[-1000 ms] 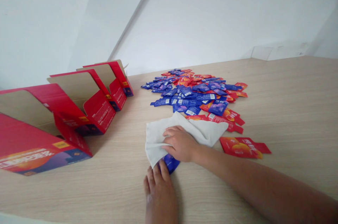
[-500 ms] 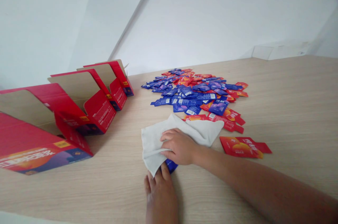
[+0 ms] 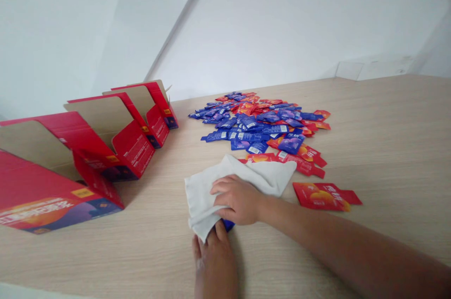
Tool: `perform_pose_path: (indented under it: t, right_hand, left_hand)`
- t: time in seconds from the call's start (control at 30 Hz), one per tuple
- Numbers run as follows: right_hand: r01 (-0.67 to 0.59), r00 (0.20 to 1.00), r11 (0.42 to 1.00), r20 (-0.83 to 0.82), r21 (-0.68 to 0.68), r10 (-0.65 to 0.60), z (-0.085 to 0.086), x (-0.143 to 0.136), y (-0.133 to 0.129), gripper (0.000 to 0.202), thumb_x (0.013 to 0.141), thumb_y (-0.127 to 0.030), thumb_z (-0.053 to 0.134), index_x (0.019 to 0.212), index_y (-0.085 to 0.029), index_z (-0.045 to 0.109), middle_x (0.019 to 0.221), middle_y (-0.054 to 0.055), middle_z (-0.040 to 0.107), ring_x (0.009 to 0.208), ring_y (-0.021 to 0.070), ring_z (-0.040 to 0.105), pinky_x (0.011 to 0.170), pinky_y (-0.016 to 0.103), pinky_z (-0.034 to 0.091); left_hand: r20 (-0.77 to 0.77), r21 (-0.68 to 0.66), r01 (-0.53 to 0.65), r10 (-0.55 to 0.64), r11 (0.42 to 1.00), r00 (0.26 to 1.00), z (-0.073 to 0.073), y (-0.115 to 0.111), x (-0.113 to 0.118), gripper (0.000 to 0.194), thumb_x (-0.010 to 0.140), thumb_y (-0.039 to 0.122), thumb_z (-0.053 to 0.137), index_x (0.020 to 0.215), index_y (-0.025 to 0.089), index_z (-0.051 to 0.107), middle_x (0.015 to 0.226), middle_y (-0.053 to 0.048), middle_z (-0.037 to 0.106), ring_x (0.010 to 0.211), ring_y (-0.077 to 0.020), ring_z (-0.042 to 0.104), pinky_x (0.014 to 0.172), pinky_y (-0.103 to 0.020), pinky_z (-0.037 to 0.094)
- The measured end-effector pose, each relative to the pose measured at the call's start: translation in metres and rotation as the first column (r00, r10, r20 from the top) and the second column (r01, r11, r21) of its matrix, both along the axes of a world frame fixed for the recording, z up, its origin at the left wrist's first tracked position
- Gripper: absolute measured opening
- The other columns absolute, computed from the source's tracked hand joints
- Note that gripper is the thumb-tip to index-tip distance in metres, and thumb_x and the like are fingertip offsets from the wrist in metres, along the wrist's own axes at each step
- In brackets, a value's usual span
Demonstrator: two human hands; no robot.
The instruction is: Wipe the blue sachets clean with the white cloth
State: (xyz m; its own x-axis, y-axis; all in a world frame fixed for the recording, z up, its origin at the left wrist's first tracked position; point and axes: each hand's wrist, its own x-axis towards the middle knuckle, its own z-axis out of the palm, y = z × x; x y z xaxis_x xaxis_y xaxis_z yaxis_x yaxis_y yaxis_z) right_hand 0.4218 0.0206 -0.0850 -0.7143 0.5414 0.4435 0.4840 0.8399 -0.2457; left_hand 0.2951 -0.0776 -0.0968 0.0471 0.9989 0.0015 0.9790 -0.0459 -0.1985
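Blue pouch (image 3: 229, 225) at 6 o'clock, mostly covered; left hand (image 3: 216, 259) placed against it, fingers extended (tips hidden, grip can't be told). White cloth (image 3: 203, 187) draped over it, right hand (image 3: 237, 200) laid open on top. From cloth: loose red pouch (image 3: 317, 196) at 3 o'clock, red boxes (image 3: 132, 148) stood at 9–10, mixed pouch heap (image 3: 255, 122) at 12–1.
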Motion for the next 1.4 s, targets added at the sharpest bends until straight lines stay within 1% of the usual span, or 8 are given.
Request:
perform_pose_path:
  t: [0.3, 0.4, 0.6, 0.83, 0.93, 1.1, 1.27, 1.4]
  right_hand:
    - [0.257, 0.966, 0.964, 0.014, -0.070, -0.256, 0.003, 0.000, 0.004, 0.025, 0.090, -0.036, 0.053, 0.087, -0.018, 0.070, 0.108, 0.007, 0.065, 0.109, 0.0224, 0.051, 0.096, 0.040, 0.032]
    - [0.230, 0.972, 0.972, -0.046, -0.040, -0.232, 0.004, 0.002, 0.002, 0.023, 0.089, -0.035, 0.053, 0.090, -0.019, 0.070, 0.113, 0.007, 0.063, 0.111, 0.0226, 0.050, 0.097, 0.040, 0.031]
    - [0.007, 1.000, 1.000, -0.016, 0.020, -0.006, 0.001, -0.001, -0.001, 0.023, 0.086, -0.038, 0.056, 0.085, -0.019, 0.069, 0.116, 0.006, 0.062, 0.115, 0.0228, 0.048, 0.098, 0.040, 0.031]
    - [0.242, 0.970, 0.969, 0.018, -0.053, -0.241, -0.001, -0.002, 0.005, 0.024, 0.088, -0.036, 0.054, 0.087, -0.018, 0.071, 0.106, 0.008, 0.066, 0.117, 0.0239, 0.046, 0.100, 0.041, 0.029]
    - [0.291, 0.957, 0.955, 0.003, -0.056, -0.291, 0.000, 0.001, 0.006, 0.025, 0.089, -0.036, 0.053, 0.087, -0.018, 0.071, 0.108, 0.008, 0.066, 0.118, 0.0243, 0.046, 0.100, 0.042, 0.029]
    - [0.220, 0.972, 0.975, -0.094, 0.023, -0.217, 0.001, 0.002, 0.000, 0.022, 0.087, -0.036, 0.055, 0.087, -0.018, 0.069, 0.117, 0.007, 0.062, 0.119, 0.0241, 0.045, 0.102, 0.042, 0.028]
    - [0.036, 0.999, 0.998, -0.006, 0.054, -0.036, 0.000, 0.000, -0.001, 0.025, 0.086, -0.038, 0.056, 0.081, -0.017, 0.068, 0.117, 0.007, 0.062, 0.120, 0.0250, 0.045, 0.101, 0.043, 0.030]
    - [0.139, 0.990, 0.990, 0.001, -0.017, -0.139, -0.001, -0.001, 0.002, 0.025, 0.087, -0.037, 0.055, 0.085, -0.017, 0.070, 0.111, 0.007, 0.064, 0.116, 0.0238, 0.047, 0.099, 0.041, 0.031]
  left_hand:
    - [-0.054, 0.142, -0.001, 0.009, 0.990, 0.999, -0.012, 0.002, -0.002, 0.053, 0.084, -0.004, 0.026, 0.127, 0.013, 0.052, 0.127, -0.013, 0.060, 0.118, -0.0267, 0.054, 0.094, -0.040, 0.049]
    - [-0.047, 0.112, -0.017, 0.022, 0.994, 0.999, -0.007, 0.002, 0.000, 0.053, 0.084, -0.004, 0.026, 0.127, 0.013, 0.052, 0.127, -0.014, 0.060, 0.119, -0.0266, 0.054, 0.095, -0.040, 0.049]
    - [0.028, -0.036, -0.021, 0.022, 0.999, 0.999, 0.005, 0.003, 0.002, 0.056, 0.084, -0.005, 0.022, 0.128, 0.014, 0.051, 0.119, -0.012, 0.065, 0.113, -0.0219, 0.059, 0.101, -0.042, 0.044]
    - [-0.071, 0.111, -0.007, 0.015, 0.994, 0.997, -0.008, 0.002, -0.002, 0.054, 0.084, -0.004, 0.025, 0.128, 0.014, 0.051, 0.127, -0.011, 0.060, 0.119, -0.0263, 0.054, 0.096, -0.039, 0.049]
    - [-0.099, 0.125, 0.005, 0.007, 0.992, 0.995, -0.009, 0.002, -0.002, 0.054, 0.084, -0.004, 0.024, 0.127, 0.013, 0.052, 0.127, -0.011, 0.061, 0.118, -0.0254, 0.055, 0.094, -0.038, 0.050]
    - [-0.077, 0.129, 0.003, 0.007, 0.992, 0.997, -0.013, 0.001, -0.002, 0.054, 0.085, -0.003, 0.024, 0.127, 0.013, 0.052, 0.124, -0.011, 0.063, 0.116, -0.0255, 0.056, 0.095, -0.039, 0.049]
    - [-0.040, 0.141, 0.040, -0.035, 0.989, 0.999, -0.020, 0.000, -0.004, 0.051, 0.085, -0.002, 0.026, 0.125, 0.013, 0.054, 0.116, -0.013, 0.067, 0.111, -0.0253, 0.060, 0.096, -0.043, 0.047]
    - [-0.048, 0.088, 0.002, 0.003, 0.996, 0.999, -0.013, 0.002, -0.002, 0.054, 0.084, -0.004, 0.027, 0.127, 0.015, 0.052, 0.120, -0.013, 0.064, 0.114, -0.0255, 0.058, 0.098, -0.042, 0.047]
